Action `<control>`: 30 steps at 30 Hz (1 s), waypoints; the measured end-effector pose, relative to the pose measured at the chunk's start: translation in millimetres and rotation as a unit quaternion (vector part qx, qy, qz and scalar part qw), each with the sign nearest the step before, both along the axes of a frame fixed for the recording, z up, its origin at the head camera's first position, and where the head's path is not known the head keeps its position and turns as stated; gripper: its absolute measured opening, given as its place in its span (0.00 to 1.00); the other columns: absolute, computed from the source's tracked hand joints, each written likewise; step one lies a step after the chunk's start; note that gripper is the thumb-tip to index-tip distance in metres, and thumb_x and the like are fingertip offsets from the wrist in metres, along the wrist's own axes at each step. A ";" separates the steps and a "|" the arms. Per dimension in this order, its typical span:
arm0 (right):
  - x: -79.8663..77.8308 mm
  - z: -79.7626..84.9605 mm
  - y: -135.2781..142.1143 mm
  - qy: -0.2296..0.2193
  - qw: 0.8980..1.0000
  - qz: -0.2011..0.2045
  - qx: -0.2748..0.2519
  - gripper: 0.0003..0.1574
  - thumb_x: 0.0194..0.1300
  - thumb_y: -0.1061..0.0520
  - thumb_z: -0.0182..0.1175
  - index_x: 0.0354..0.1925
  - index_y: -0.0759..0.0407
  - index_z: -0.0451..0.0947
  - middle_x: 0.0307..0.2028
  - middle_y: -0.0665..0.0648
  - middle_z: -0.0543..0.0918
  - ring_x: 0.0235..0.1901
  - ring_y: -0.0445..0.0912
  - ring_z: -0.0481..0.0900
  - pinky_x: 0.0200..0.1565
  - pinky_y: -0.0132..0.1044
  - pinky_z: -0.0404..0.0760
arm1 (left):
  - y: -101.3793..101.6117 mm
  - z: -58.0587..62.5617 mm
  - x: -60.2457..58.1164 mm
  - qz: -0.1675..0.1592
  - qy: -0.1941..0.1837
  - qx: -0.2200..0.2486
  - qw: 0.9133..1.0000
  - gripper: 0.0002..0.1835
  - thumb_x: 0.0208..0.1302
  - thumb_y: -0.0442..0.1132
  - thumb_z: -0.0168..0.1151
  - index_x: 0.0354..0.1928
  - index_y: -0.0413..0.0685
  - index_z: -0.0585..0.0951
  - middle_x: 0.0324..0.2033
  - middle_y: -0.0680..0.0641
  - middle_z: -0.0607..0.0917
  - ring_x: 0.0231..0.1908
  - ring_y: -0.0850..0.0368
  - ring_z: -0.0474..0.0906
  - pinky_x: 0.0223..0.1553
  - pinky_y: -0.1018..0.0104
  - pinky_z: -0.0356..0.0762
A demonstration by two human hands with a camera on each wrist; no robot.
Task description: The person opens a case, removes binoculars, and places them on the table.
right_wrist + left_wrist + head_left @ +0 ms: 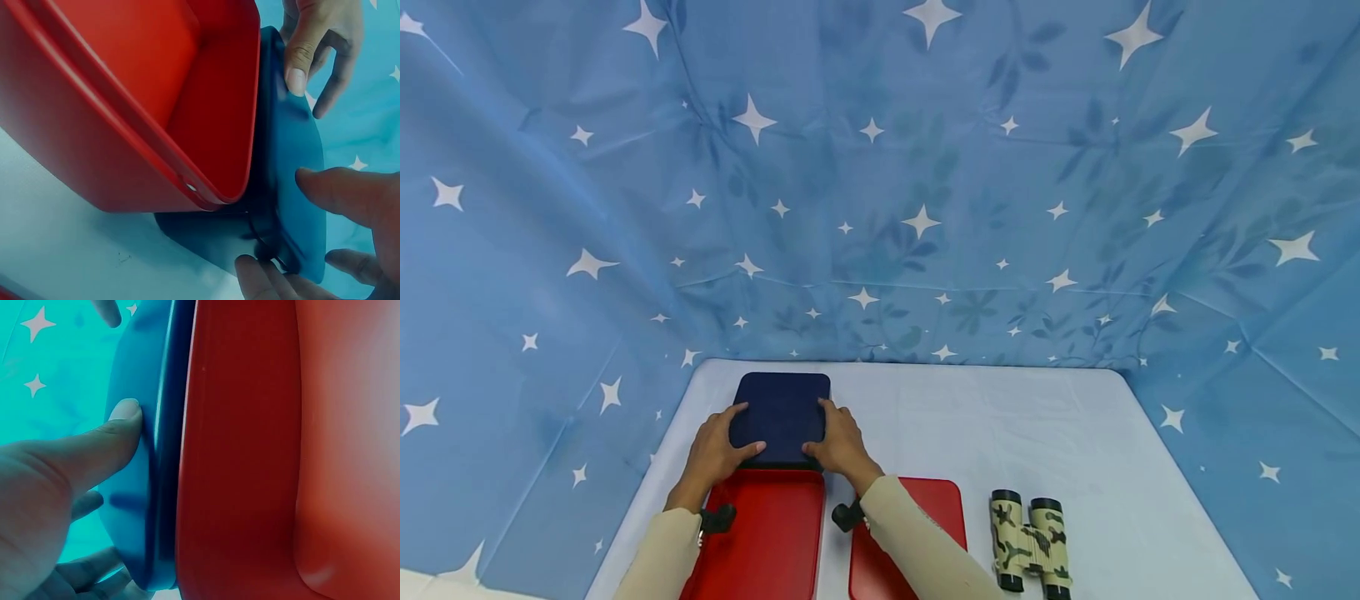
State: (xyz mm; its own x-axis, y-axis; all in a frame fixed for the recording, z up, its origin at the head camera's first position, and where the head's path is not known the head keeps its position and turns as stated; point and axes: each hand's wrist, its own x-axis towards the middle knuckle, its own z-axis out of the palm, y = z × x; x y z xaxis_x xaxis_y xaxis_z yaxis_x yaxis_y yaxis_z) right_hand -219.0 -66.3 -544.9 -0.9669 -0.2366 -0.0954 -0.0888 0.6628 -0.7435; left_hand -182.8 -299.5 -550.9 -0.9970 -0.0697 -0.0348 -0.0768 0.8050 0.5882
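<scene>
A dark blue lid (pixel 781 417) lies on a dark blue plastic box (pixel 203 240) near the table's far left. My left hand (pixel 711 450) holds the lid's left side, its thumb on top near the front edge and its fingers along the side. On the opposite side my right hand (pixel 841 442) grips the lid likewise, thumb on top and fingers down at the edge. Directly in front of the blue box stands an open red box (pixel 240 450), its inside visible in the right wrist view. How tightly the lid fits is hard to tell.
A flat red lid (pixel 936 500) lies to the right of the red box, partly under my right forearm. Camouflage-patterned binoculars (pixel 1032 542) rest farther right on the white table (pixel 1000 433). Blue star-printed curtain (pixel 880 183) surrounds the table's back and sides.
</scene>
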 end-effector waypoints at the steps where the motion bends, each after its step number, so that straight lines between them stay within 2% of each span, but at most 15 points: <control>1: -0.2 -0.6 -0.1 0.003 1.000 0.000 0.001 0.54 0.61 0.56 0.80 0.79 0.55 0.66 0.65 0.67 0.77 0.62 0.59 0.78 0.65 0.57 0.79 | 0.6 -0.5 0.1 0.001 0.001 -0.001 1.000 0.47 0.65 0.48 0.77 0.79 0.40 0.66 0.71 0.23 0.70 0.68 0.24 0.69 0.70 0.27 0.67; 7: 0.0 -3.8 -2.1 0.021 1.000 -0.004 0.012 0.51 0.58 0.58 0.81 0.76 0.60 0.71 0.63 0.67 0.79 0.62 0.59 0.79 0.64 0.55 0.80 | 3.6 1.4 2.0 0.011 -0.003 -0.003 1.000 0.46 0.65 0.47 0.77 0.79 0.39 0.66 0.73 0.24 0.68 0.72 0.23 0.66 0.71 0.27 0.65; 15: 1.9 -1.1 -2.1 0.040 0.999 -0.006 0.028 0.48 0.58 0.57 0.81 0.74 0.60 0.74 0.63 0.66 0.80 0.62 0.58 0.80 0.64 0.52 0.80 | 6.2 6.1 4.4 0.015 0.007 -0.008 1.000 0.47 0.64 0.45 0.77 0.79 0.38 0.65 0.74 0.24 0.67 0.72 0.24 0.64 0.72 0.27 0.64; 23: 2.6 7.6 0.7 0.070 0.997 -0.022 0.019 0.50 0.54 0.60 0.83 0.72 0.61 0.76 0.61 0.66 0.82 0.60 0.58 0.82 0.62 0.51 0.82 | 12.5 15.7 3.7 0.017 0.037 -0.030 0.999 0.47 0.64 0.45 0.78 0.79 0.38 0.66 0.73 0.25 0.69 0.71 0.25 0.66 0.72 0.29 0.66; 30: 2.6 16.0 9.4 0.070 0.997 -0.030 0.000 0.50 0.53 0.63 0.82 0.73 0.60 0.75 0.60 0.65 0.82 0.58 0.57 0.82 0.59 0.50 0.84 | 19.9 24.3 5.6 0.011 0.059 -0.038 0.997 0.46 0.64 0.45 0.78 0.79 0.37 0.66 0.73 0.25 0.69 0.71 0.25 0.66 0.72 0.29 0.66</control>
State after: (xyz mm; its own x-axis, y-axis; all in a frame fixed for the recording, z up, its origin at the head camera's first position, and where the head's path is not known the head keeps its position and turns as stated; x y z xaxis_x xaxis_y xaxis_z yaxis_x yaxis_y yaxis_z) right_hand -216.4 -56.9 -528.9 -0.9832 -0.1776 0.0414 -0.1517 0.6706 -0.7261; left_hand -177.2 -279.6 -526.5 -0.9920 -0.0899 0.0885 -0.0293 0.8464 0.5318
